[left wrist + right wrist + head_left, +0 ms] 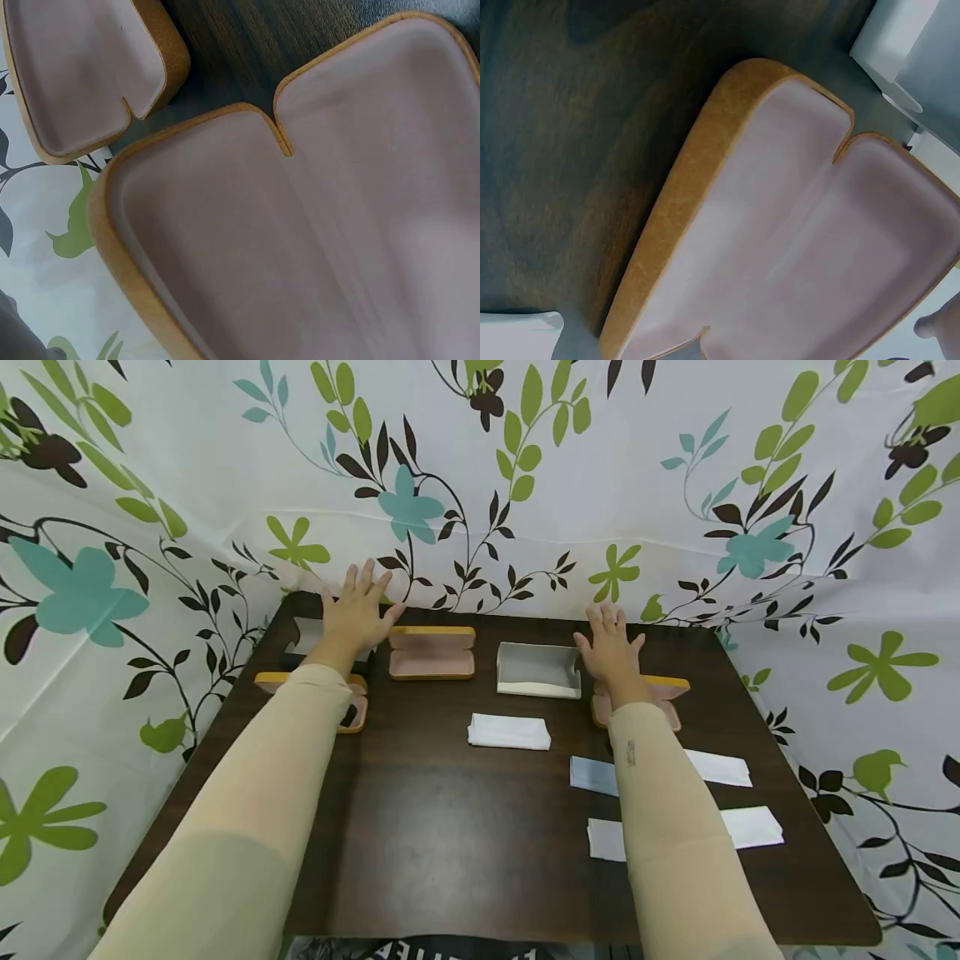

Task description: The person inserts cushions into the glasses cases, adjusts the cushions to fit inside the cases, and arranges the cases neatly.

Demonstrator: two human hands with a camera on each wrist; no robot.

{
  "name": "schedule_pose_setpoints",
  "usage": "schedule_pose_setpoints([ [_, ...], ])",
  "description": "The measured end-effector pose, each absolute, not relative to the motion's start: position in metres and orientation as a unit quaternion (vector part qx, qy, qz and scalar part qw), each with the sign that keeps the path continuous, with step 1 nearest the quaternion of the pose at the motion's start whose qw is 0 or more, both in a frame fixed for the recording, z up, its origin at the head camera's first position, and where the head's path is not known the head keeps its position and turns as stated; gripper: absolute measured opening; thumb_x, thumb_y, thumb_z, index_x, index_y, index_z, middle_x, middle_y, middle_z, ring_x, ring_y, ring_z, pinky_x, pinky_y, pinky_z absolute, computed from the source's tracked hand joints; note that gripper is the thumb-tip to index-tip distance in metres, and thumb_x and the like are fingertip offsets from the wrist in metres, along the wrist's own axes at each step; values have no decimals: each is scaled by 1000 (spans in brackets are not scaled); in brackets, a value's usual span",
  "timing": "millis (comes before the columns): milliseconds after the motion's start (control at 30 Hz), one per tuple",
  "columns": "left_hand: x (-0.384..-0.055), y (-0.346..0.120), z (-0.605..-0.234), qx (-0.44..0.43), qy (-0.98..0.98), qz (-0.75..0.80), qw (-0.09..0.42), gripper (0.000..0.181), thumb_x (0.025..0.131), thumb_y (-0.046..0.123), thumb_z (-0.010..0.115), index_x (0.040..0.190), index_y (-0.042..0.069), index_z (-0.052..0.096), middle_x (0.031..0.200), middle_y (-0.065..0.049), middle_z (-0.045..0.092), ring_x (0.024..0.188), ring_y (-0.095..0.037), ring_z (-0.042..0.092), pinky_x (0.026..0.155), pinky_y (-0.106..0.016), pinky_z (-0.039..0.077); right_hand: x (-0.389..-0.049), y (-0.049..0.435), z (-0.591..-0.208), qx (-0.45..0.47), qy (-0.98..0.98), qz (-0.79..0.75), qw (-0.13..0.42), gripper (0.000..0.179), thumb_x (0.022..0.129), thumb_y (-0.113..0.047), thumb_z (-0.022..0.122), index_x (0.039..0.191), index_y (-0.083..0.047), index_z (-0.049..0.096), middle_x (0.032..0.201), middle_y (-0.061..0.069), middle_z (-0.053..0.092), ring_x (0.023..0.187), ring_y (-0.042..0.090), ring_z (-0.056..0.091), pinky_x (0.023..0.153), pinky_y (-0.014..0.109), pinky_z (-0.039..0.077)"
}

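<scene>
Leaf-and-flower cloth hangs along the back and sides of a dark wooden desk, and a person in pale sleeves is stretching both arms across it. Well left of the open grey box, the left hand has its fingers straight and fanned apart; just right of that box, the right hand has straight fingers too, with gaps between them. Whether either one touches the cloth, I can't tell.

Nearest these hands are three tan cases, lying spread with pink linings showing: the middle case left of the box, the left case farther left and partly under the forearm, and the right case just right of the box, also partly covered. At the far left of the box, a pale, dark-edged thing peeks out behind the left wrist.

On the person's side of the box lies a white folded cloth; right of that, a blue folded cloth and more white cloths, partly hidden by the right sleeve
</scene>
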State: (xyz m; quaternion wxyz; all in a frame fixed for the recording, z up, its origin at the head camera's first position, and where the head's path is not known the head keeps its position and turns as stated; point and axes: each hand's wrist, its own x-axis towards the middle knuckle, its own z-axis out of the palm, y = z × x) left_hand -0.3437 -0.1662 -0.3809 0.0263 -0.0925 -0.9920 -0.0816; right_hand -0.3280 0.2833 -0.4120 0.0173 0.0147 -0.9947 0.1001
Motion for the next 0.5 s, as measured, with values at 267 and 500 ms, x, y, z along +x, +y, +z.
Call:
schedule_pose_setpoints([
  [267, -345, -167, -386, -103, -989, -107, 23, 72, 105, 62, 22, 165, 26, 2, 167, -1, -23, 154, -31, -18, 112, -77, -4, -319, 287, -411, 23, -992, 125, 24, 64, 109, -46, 36, 163, -17, 18, 170, 11, 3, 155, 37, -5, 110, 80, -2],
  [500, -332, -166, -377, -114, -980, -151, 61, 66, 108, 52, 29, 165, 22, 12, 169, -1, -14, 155, -35, 4, 113, -74, 14, -305, 286, -404, 31, -984, 169, 43, 59, 108, -31, 47, 160, -10, 28, 169, 14, 11, 155, 36, 5, 113, 76, 7],
])
